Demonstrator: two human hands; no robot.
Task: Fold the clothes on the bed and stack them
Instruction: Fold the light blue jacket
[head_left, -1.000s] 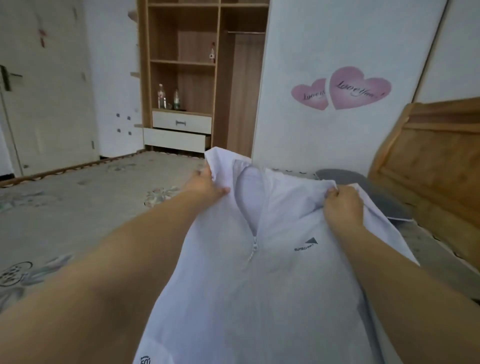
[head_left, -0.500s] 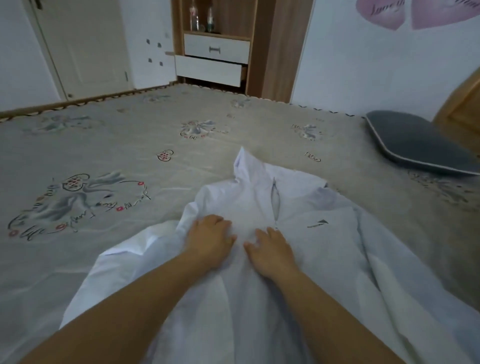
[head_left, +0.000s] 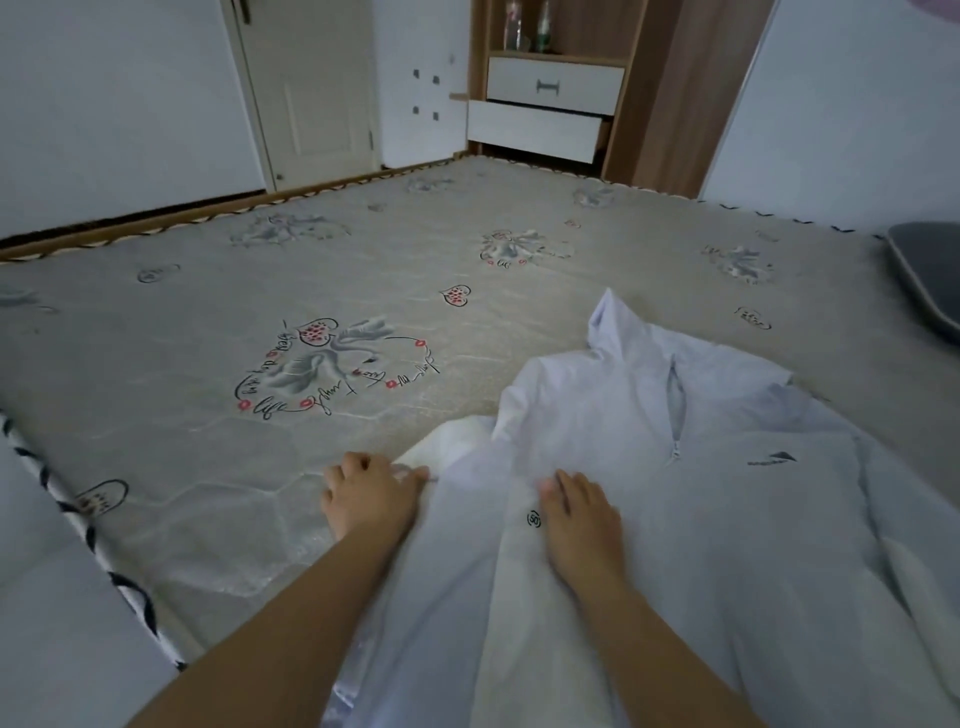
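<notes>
A pale lilac zip-neck jacket (head_left: 727, 499) lies front-up on the bed (head_left: 260, 467), its collar pointing away from me and its zip partly open. A small dark logo sits on its chest. My left hand (head_left: 371, 493) is at the jacket's left edge, fingers curled and pinching the fabric of the sleeve. My right hand (head_left: 584, 519) lies flat on the jacket's front with straight fingers, beside a small round mark. Both forearms reach in from the bottom of the view.
The mattress has a grey quilted cover with printed swans and hearts. A dark grey pillow (head_left: 930, 280) lies at the right edge. Beyond the bed stand a wooden wardrobe with white drawers (head_left: 545, 109) and a white door (head_left: 311, 88).
A second ago both hands held the jacket up by its shoulders. It now lies on the bed; my left hand has slid out to the left sleeve edge, my right stays on the front.
</notes>
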